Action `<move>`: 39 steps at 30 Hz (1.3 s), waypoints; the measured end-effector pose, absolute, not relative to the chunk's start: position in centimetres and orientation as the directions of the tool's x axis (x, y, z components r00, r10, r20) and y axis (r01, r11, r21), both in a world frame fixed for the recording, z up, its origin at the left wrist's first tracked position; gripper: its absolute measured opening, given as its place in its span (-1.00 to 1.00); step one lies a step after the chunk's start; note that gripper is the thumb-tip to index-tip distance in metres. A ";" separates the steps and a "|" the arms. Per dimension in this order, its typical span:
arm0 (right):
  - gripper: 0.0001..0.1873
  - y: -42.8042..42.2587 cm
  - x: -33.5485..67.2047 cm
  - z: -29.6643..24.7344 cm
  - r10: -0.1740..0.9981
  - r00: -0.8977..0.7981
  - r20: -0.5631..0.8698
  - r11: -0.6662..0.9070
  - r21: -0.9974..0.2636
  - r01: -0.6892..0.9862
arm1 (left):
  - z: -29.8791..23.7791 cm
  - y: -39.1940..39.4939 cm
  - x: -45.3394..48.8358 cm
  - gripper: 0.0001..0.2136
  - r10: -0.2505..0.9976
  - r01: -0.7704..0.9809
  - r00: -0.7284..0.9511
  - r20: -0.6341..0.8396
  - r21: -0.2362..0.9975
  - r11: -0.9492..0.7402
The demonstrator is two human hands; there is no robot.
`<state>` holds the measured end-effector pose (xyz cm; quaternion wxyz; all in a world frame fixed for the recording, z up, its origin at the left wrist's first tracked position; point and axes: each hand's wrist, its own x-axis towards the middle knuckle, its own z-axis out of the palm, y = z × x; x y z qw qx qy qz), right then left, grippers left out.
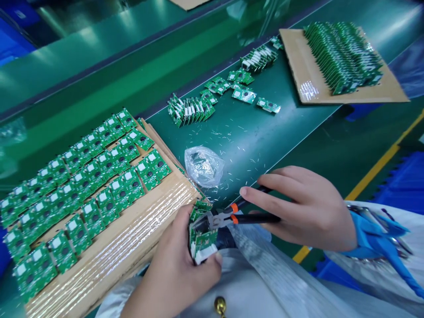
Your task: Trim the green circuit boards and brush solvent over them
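Note:
My left hand (180,260) is closed round a small stack of green circuit boards (206,240) with white parts, held at the near edge of the bench. In my right hand (298,207) is a pair of cutting pliers (228,215) with black handles and orange bands. The jaws lie at the boards in my left hand; whether they are closed on a lead cannot be made out. Just beyond the boards sits a clear plastic bag (203,167), with thin silvery lead clippings (243,152) scattered around it on the green bench.
Rows of circuit boards (91,172) lie on cardboard (126,243) at left. More loose boards (243,93) and a leaning row (192,109) are along the bench's back edge. At far right, a cardboard sheet (309,84) carries densely stacked boards (341,57). Blue crates (400,190) stand below.

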<state>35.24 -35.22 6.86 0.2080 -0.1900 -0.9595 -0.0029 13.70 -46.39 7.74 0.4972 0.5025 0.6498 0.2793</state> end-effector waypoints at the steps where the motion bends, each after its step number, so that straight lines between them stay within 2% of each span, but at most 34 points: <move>1: -0.64 -35.2 35.3 6.9 0.359 -0.844 0.399 0.931 -0.080 0.357 | 7.7 -46.3 13.7 -0.50 0.931 0.386 0.004 -0.365 0.860 0.335; 6: -0.66 -35.6 35.4 7.0 0.394 -0.840 0.373 0.919 -0.156 0.362 | 7.7 -46.2 14.0 -0.47 0.904 0.337 0.025 -0.427 0.855 0.395; 12: -0.60 -36.4 36.2 6.6 0.509 -0.831 0.223 0.849 -0.291 0.441 | 7.4 -45.6 14.2 -0.57 0.820 0.054 0.156 -0.551 0.833 0.550; 15: -0.58 -37.0 36.6 6.4 0.594 -0.801 0.069 0.740 -0.438 0.511 | 6.8 -45.3 14.6 -0.66 0.762 -0.108 0.252 -0.597 0.765 0.635; 17: -0.58 -37.2 36.8 6.7 0.634 -0.771 -0.062 0.635 -0.527 0.564 | 6.3 -45.1 15.0 -0.71 0.699 -0.199 0.317 -0.641 0.676 0.710; 21: -0.53 -37.0 37.2 7.8 0.631 -0.725 -0.276 0.492 -0.580 0.649 | 5.7 -44.7 15.7 -0.81 0.483 -0.226 0.407 -0.775 0.427 0.875; 22: -0.52 -36.8 37.3 8.0 0.626 -0.719 -0.303 0.478 -0.579 0.660 | 5.7 -44.6 15.8 -0.81 0.465 -0.223 0.416 -0.782 0.408 0.886; 24: -0.51 -36.6 37.6 8.3 0.619 -0.713 -0.329 0.458 -0.587 0.668 | 5.6 -44.5 15.7 -0.78 0.527 -0.246 0.428 -0.734 0.466 0.850; 27: -0.46 -36.6 38.1 8.3 0.629 -0.726 -0.278 0.482 -0.594 0.644 | 5.6 -44.8 15.2 -0.66 0.669 -0.283 0.430 -0.606 0.614 0.737; 29: -0.43 -36.7 38.2 8.0 0.639 -0.746 -0.188 0.565 -0.544 0.621 | 5.6 -45.2 14.8 -0.60 0.693 -0.245 0.432 -0.577 0.665 0.706; 34: -0.50 -36.7 38.0 7.8 0.551 -0.824 0.133 0.827 -0.220 0.517 | 5.8 -45.8 14.3 -0.55 0.777 -0.059 0.339 -0.530 0.813 0.580; 37: -0.52 -36.4 38.4 8.1 0.516 -0.834 0.193 0.856 -0.087 0.509 | 5.7 -46.1 14.2 -0.43 0.837 0.067 0.253 -0.485 0.872 0.485; 39: -0.49 -36.3 38.8 8.2 0.493 -0.847 0.199 0.868 -0.059 0.492 | 5.5 -46.5 14.1 -0.35 0.848 0.165 0.207 -0.487 0.872 0.461</move>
